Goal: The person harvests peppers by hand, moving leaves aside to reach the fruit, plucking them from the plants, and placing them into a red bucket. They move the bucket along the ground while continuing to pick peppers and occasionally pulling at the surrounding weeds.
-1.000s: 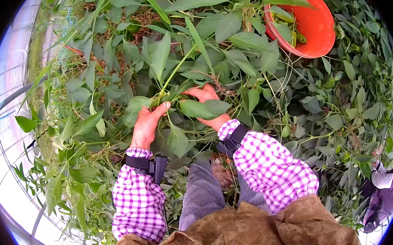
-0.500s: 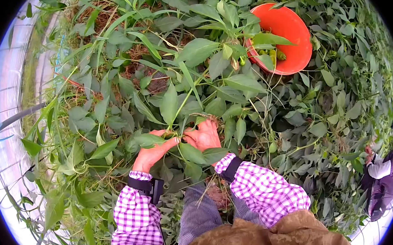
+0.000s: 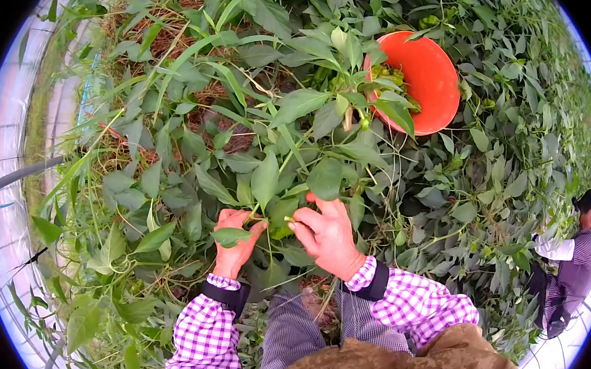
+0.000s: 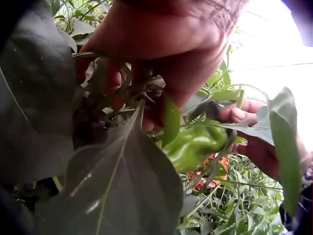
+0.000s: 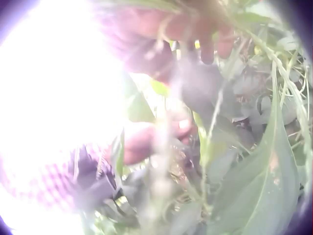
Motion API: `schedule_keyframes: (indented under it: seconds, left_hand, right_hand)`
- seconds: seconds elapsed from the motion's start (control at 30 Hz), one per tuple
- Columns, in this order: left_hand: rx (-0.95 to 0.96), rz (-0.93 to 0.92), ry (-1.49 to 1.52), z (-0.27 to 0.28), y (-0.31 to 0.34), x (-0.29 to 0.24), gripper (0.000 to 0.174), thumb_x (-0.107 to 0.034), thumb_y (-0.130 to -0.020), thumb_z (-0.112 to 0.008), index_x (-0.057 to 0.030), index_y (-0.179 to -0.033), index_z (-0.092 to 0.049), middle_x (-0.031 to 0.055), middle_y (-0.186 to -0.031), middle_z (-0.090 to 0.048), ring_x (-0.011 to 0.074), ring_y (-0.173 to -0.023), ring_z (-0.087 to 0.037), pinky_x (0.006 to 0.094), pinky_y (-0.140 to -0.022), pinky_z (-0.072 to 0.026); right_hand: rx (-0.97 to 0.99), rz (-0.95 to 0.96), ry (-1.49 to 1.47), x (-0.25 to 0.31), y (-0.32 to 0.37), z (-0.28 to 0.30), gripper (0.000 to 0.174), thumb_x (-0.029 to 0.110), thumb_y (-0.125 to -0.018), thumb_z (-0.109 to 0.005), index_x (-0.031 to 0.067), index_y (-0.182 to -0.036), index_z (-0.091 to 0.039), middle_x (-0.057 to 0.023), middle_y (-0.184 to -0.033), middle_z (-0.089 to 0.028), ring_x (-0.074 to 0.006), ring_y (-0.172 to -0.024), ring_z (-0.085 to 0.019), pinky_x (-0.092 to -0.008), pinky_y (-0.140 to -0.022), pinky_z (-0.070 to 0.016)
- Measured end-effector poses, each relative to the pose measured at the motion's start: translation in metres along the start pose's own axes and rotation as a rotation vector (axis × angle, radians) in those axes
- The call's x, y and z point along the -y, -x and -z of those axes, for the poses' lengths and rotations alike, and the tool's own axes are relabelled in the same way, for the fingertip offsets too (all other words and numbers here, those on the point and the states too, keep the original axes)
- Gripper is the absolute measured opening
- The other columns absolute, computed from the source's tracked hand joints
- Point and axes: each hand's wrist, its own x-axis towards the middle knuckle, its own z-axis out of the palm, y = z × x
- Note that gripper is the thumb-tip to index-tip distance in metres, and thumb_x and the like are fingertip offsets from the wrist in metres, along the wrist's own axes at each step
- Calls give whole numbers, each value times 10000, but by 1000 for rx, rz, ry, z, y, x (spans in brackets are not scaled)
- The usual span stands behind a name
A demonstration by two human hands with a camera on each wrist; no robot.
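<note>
A glossy green pepper shows among the leaves in the left wrist view; in the head view, only part of this pepper shows between the hands. My right hand pinches the pepper's stalk between thumb and finger, the pale stalk end sticking out at the fingertips. Close on the left, my left hand grips a branch of the pepper plant, its fingers curled round the stem and partly behind a leaf. The right wrist view is washed out by glare.
A red bucket with green peppers in it stands tilted among the plants at the upper right. Dense foliage surrounds both hands. Another person is at the far right. Plastic sheeting lines the left edge.
The right hand has drawn away from the left, and a stalk end now shows at its fingertips. The left hand stays at the branch. The view has tilted, shifting the bucket down and left.
</note>
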Motion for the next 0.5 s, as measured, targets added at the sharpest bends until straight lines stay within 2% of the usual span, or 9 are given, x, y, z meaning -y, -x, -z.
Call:
schedule_keyframes:
  seconds: [0.07, 0.13, 0.27, 0.33, 0.37, 0.4, 0.43, 0.47, 0.5]
  left_hand:
    - [11, -72, -17, 2, 1, 7, 246, -186, -707, -743, -85, -929, -711, 62, -862, -655, 256, -918, -533, 388, -802, -459]
    - [-42, -233, 41, -2, 2, 14, 232, -170, -705, -740, -88, -920, -710, 51, -834, -641, 250, -898, -523, 380, -798, -446]
    - [102, -225, 193, -4, 8, 25, 218, -145, -728, -711, -83, -937, -700, 55, -817, -627, 256, -885, -516, 376, -789, -441]
    - [96, -243, 194, -6, 12, 28, 220, -134, -736, -693, -79, -949, -695, 58, -825, -627, 255, -895, -525, 371, -802, -444]
    - [98, -245, 186, -9, 15, 33, 218, -132, -739, -690, -74, -949, -693, 59, -829, -626, 254, -909, -527, 365, -817, -442]
    - [104, -242, 177, -9, 18, 38, 217, -131, -742, -687, -69, -949, -690, 61, -833, -625, 253, -922, -530, 360, -833, -440]
    - [185, -184, 134, -7, 21, 44, 225, -145, -749, -695, -57, -956, -685, 57, -866, -636, 250, -961, -534, 354, -866, -436]
    - [132, -226, 183, -8, 21, 41, 265, -167, -744, -712, -54, -983, -685, 51, -979, -665, 240, -980, -537, 362, -889, -434]
    - [147, -227, 182, -12, 22, 42, 265, -167, -744, -712, -54, -983, -685, 51, -979, -665, 240, -980, -537, 362, -889, -434]
  right_hand:
    - [-205, -59, -328, 0, -13, 29, 110, 18, -811, -663, 12, -921, -658, -104, -1005, -559, -223, -891, -567, -303, -738, -474]
    - [-380, 21, -196, -2, -26, 80, 118, 3, -853, -628, 36, -961, -663, -82, -983, -550, -166, -866, -553, -265, -730, -463]
    - [-696, 51, 227, -56, -69, 169, 178, 44, -877, -618, 63, -1048, -664, -68, -1027, -551, -135, -823, -538, -254, -703, -459]
    - [-665, -29, 428, -85, -90, 191, 250, 71, -880, -625, 75, -1130, -630, -75, -1080, -546, -141, -863, -557, -261, -721, -471]
    - [-643, -63, 395, -103, -94, 196, 365, 100, -883, -629, 98, -1242, -561, -91, -1151, -536, -170, -954, -576, -269, -755, -485]
    - [-641, -64, 393, -110, -97, 190, 365, 100, -883, -629, 98, -1242, -561, -91, -1151, -536, -170, -954, -576, -269, -755, -485]
    - [-453, -162, 236, -117, -97, 185, 394, 112, -890, -622, 109, -1273, -534, -92, -1218, -518, -182, -991, -576, -271, -793, -487]
    - [-263, -272, 78, -121, -93, 182, 422, 125, -897, -615, 120, -1305, -507, -94, -1286, -500, -194, -1029, -577, -273, -832, -489]
    - [-266, -286, 79, -126, -87, 182, 422, 125, -897, -615, 120, -1305, -507, -94, -1286, -500, -194, -1029, -577, -273, -832, -489]
